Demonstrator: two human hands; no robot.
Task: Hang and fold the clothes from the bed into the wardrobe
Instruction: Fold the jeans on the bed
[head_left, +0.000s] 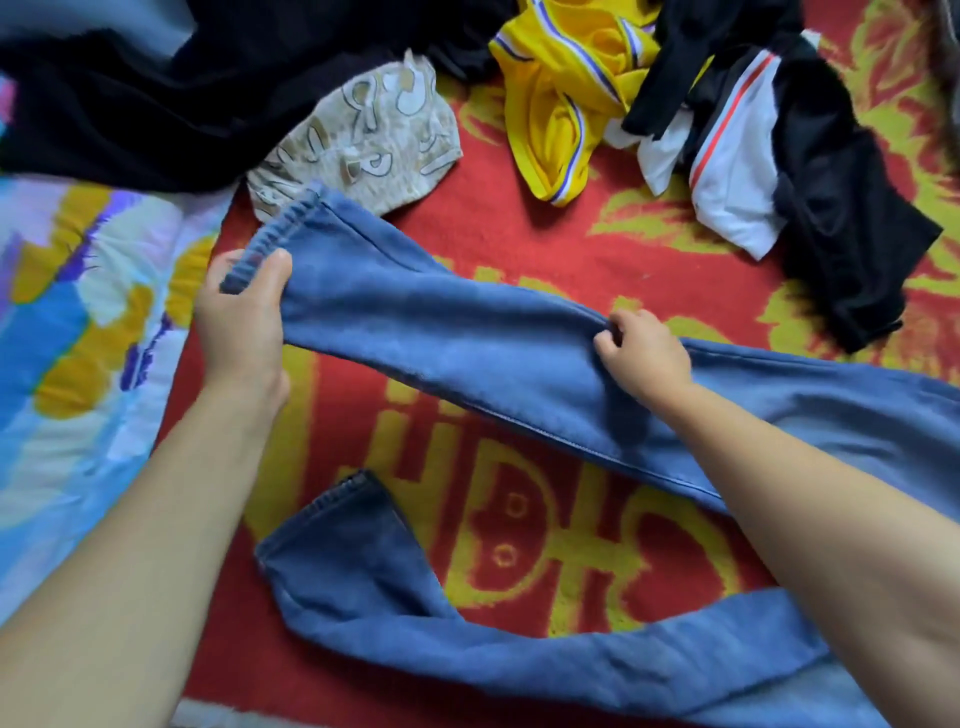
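Observation:
Blue jeans (457, 338) lie across the red and yellow bed cover (524, 228). One leg stretches from the upper left to the right edge. The other leg (363, 577) curves along the bottom with its hem pointing up. My left hand (241, 317) grips the hem end of the upper leg, thumb on top. My right hand (641, 351) pinches the seam of that same leg near its middle.
More clothes lie along the far side: a large black garment (156, 88), a beige patterned piece (363, 140), a yellow jersey with striped trim (561, 98) and a black and white garment (779, 156). A blue, white and yellow patterned quilt (67, 332) covers the left.

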